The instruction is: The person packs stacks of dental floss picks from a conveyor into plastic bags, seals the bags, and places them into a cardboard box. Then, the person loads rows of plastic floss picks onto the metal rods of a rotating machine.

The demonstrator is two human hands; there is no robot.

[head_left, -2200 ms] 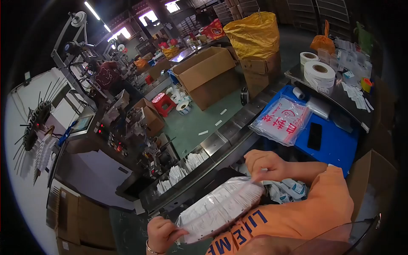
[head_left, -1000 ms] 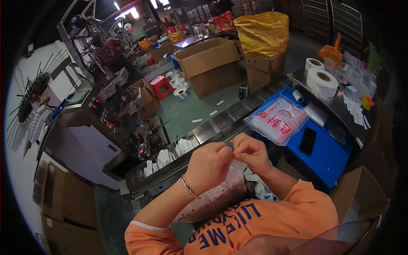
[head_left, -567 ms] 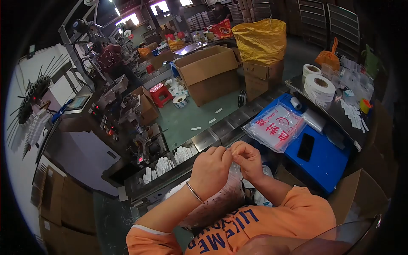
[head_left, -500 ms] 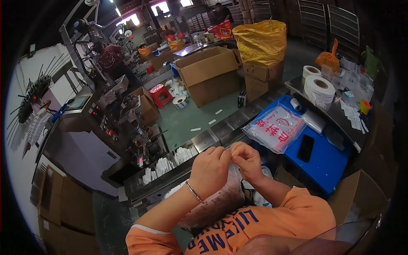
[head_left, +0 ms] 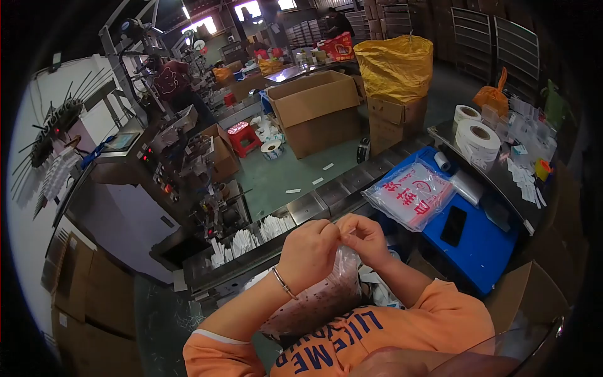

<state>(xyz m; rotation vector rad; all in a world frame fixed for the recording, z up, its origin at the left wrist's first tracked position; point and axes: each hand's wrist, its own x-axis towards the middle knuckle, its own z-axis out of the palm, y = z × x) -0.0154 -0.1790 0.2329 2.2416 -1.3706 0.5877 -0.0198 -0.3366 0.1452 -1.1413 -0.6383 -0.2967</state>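
A large clear plastic bag with small dark-speckled contents lies against my body, below the two hands. At its gathered upper edge my left hand, with a bracelet at the wrist, has its fingers closed on the plastic. My right hand pinches the same edge close beside it, thumb and forefinger together. The two hands almost touch. What exactly lies between the fingertips is partly hidden. Beyond them, bundles of white paper strips stand in a row on the metal bench edge.
To the right a blue tray bears a printed plastic packet and a black phone. Label rolls sit on the dark side table. Ahead are an open cardboard box, a red stool and a machine.
The view has shifted slightly, so the surroundings sit a little lower and further right. Both hands stay together at the bag's edge, with slight finger movement.
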